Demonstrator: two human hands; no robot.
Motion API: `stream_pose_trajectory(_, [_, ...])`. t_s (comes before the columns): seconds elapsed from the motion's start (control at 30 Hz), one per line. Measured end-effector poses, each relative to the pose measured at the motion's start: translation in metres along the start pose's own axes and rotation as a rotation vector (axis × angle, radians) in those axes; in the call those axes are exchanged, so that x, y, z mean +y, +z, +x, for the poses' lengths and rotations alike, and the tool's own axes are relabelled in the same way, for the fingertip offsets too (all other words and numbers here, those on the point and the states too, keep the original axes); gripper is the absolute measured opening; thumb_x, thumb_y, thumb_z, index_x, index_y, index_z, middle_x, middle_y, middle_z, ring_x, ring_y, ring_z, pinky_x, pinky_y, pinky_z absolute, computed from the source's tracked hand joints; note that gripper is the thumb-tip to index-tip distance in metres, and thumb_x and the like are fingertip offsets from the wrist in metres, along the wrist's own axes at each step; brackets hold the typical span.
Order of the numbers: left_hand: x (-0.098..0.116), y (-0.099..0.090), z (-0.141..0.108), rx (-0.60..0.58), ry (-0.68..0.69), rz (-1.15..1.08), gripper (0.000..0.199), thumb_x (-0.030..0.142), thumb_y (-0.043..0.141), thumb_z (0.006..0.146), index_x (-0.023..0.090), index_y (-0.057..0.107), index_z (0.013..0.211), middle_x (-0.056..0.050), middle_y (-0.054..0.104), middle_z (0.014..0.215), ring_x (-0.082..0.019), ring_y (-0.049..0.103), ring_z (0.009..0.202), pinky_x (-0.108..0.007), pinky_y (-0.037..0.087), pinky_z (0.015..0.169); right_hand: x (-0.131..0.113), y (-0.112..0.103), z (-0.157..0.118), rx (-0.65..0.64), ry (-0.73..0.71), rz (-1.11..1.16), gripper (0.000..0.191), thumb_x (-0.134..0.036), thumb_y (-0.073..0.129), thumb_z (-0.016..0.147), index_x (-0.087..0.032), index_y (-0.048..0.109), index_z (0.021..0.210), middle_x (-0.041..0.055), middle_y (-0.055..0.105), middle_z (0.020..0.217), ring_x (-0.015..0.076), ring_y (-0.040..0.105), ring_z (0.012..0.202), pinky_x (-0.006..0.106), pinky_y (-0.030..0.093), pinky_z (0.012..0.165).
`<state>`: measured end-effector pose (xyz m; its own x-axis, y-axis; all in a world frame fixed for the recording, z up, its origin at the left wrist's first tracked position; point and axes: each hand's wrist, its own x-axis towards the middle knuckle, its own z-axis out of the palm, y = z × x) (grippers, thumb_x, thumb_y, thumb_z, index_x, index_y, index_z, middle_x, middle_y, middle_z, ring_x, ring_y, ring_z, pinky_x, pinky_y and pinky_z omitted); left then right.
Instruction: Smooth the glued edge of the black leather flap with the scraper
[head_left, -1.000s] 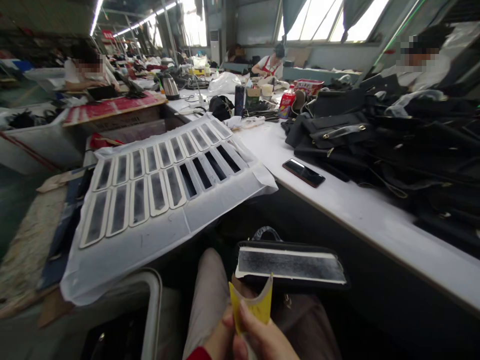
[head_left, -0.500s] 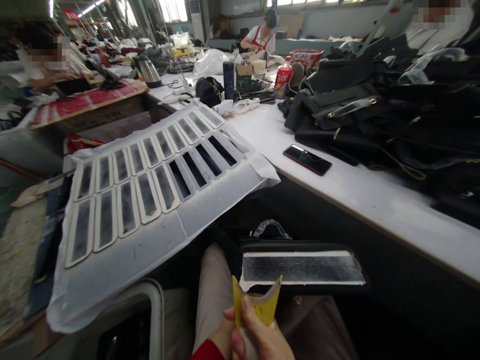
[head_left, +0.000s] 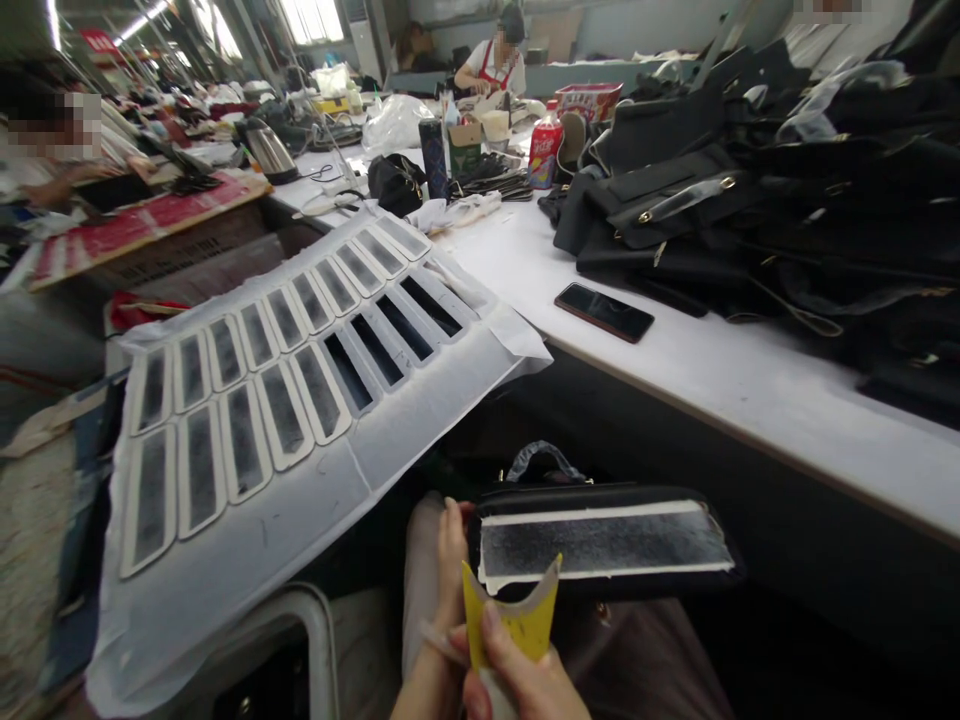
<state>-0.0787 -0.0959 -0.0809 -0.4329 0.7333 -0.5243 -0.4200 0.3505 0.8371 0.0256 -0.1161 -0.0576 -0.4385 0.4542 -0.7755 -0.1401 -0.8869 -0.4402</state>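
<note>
A black bag (head_left: 607, 592) lies across my lap. On its upward face is a pale-edged strip with a dark middle (head_left: 600, 543). My left hand (head_left: 452, 575) rests at the bag's left end, fingers stretched upright along it. In front of the bag, my right hand (head_left: 517, 665) grips a yellow scraper-like piece (head_left: 529, 622) between thumb and fingers; its top edge curves in between two points. The lower part of that piece is covered by the hand. A plastic-wrapped handle (head_left: 547, 455) stands behind the bag.
To the left, a white sheet (head_left: 300, 530) bears rows of similar pale-edged strips (head_left: 201, 470). A phone (head_left: 604, 312) lies on the white table (head_left: 720, 390), near a heap of black bags (head_left: 690, 200). A grey-rimmed bin (head_left: 319, 630) stands low left. Other people work farther back.
My left hand has come up from beside the yellow piece to the bag's left end. The right hand keeps its grip on the piece. The view has shifted slightly right.
</note>
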Motion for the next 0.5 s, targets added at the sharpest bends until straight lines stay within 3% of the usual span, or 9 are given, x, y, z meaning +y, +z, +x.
stream_pose_trajectory(0.07, [0.013,0.007,0.018,0.020,0.073,-0.037,0.058,0.066,0.034,0.094,0.023,0.065,0.117,-0.006,0.063,0.130,-0.025,0.052,0.127,-0.039,0.037,0.110,-0.001,-0.001,-0.001,-0.016,0.011,-0.005,0.076,-0.084,0.069,0.056,-0.010,0.068,0.076,-0.0012,0.049,0.043,0.0089,0.044,0.039,0.021,0.034,0.044])
stream_pose_trajectory(0.23, [0.040,0.024,0.018,-0.220,0.242,0.239,0.062,0.065,0.033,0.094,0.022,0.079,0.092,-0.008,0.075,0.107,-0.030,0.055,0.125,-0.043,0.022,0.119,-0.002,-0.003,0.001,-0.046,-0.023,-0.044,0.077,-0.086,0.066,0.057,-0.011,0.067,0.076,-0.0021,0.048,0.042,0.0085,0.041,0.038,0.021,0.034,0.044])
stream_pose_trajectory(0.33, [0.045,0.029,0.015,-0.205,0.281,0.324,0.060,0.060,0.032,0.097,0.025,0.080,0.088,-0.005,0.077,0.101,-0.028,0.060,0.119,-0.042,0.019,0.120,-0.003,-0.006,0.003,-0.072,-0.038,-0.078,0.075,-0.086,0.064,0.060,-0.012,0.066,0.073,-0.0016,0.048,0.043,0.0088,0.042,0.039,0.021,0.035,0.045])
stream_pose_trajectory(0.5, [0.043,0.031,0.018,-0.180,0.303,0.347,0.060,0.057,0.031,0.098,0.025,0.080,0.083,-0.005,0.078,0.094,-0.026,0.068,0.105,-0.040,0.025,0.117,-0.009,-0.011,0.004,-0.118,-0.032,-0.127,0.072,-0.084,0.062,0.064,-0.013,0.066,0.071,-0.0005,0.051,0.046,0.0094,0.043,0.042,0.021,0.038,0.048])
